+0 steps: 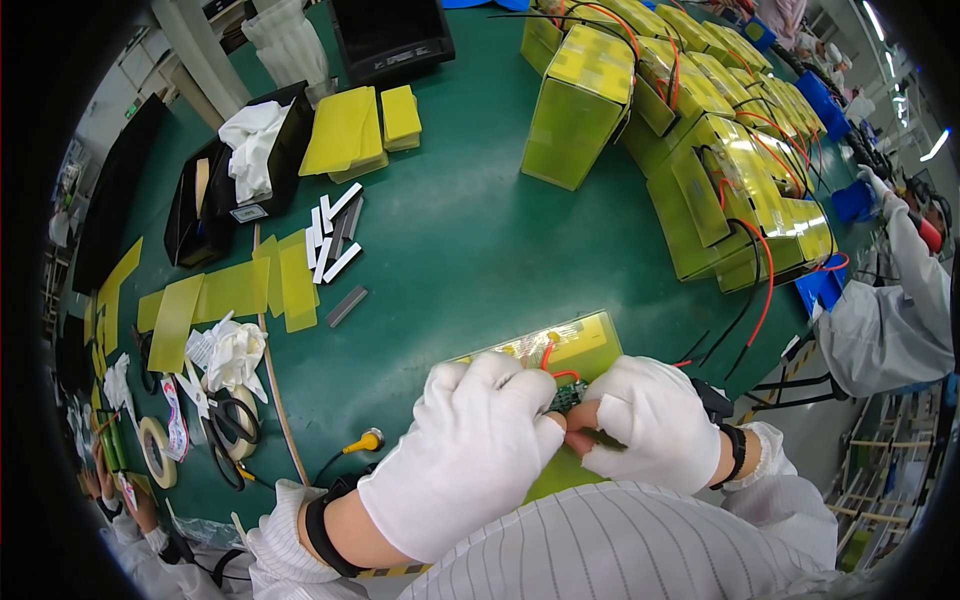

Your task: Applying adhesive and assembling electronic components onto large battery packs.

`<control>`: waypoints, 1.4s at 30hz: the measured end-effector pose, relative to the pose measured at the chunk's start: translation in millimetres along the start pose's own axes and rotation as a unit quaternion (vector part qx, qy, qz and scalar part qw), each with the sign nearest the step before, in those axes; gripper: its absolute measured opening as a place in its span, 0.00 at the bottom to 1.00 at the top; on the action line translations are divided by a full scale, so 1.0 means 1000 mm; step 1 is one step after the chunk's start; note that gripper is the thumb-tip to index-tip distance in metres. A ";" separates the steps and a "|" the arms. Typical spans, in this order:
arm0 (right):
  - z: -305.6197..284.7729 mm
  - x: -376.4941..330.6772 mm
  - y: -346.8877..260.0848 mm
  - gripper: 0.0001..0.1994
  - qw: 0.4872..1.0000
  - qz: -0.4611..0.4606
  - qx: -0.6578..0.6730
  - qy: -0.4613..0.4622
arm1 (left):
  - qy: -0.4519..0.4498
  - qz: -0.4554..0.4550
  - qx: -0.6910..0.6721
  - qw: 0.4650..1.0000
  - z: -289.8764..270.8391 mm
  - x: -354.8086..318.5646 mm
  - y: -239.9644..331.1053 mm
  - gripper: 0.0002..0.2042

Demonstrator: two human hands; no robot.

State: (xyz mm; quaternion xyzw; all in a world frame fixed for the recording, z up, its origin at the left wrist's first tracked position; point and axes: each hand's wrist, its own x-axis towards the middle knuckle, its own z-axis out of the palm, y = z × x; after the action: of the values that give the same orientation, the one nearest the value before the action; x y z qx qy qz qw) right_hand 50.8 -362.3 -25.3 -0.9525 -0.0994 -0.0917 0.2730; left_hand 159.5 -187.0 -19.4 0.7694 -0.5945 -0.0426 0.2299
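Observation:
My left hand (pixel 475 440), in a white glove with bare fingertips, is closed, its thumb tip bent in at the near side of a small green circuit board (pixel 570 396). From the other side, my right hand (pixel 645 425), gloved the same way, pinches the board with bare thumb and finger. The fingertips of both hands meet there; whatever lies between the left ones is hidden. Behind and under the hands is a battery pack (pixel 590 345) wrapped in yellow-green sheet, with short red wires (pixel 562 374) running to the board. My hands cover much of the pack.
Several yellow-wrapped battery packs (pixel 580 105) with red and black leads stand at the back right. Leftward lie white and grey strips (pixel 335 235), yellow sheets (pixel 345 130), black bins (pixel 290 150), scissors (pixel 225 455), tape rolls (pixel 157 452) and a yellow-ended cable (pixel 365 441). Another person's sleeve (pixel 915 270) is at right.

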 end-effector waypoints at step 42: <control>0.002 0.001 0.002 0.13 0.999 0.001 0.028 0.022 | 0.000 0.024 0.023 0.999 -0.004 -0.001 0.000 0.08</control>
State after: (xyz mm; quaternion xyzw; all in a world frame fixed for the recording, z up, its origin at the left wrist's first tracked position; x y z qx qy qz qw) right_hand 52.7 -362.8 -27.5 -0.9423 -0.0949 -0.1094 0.3020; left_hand 160.5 -184.7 -15.5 0.7602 -0.6135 -0.0236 0.2126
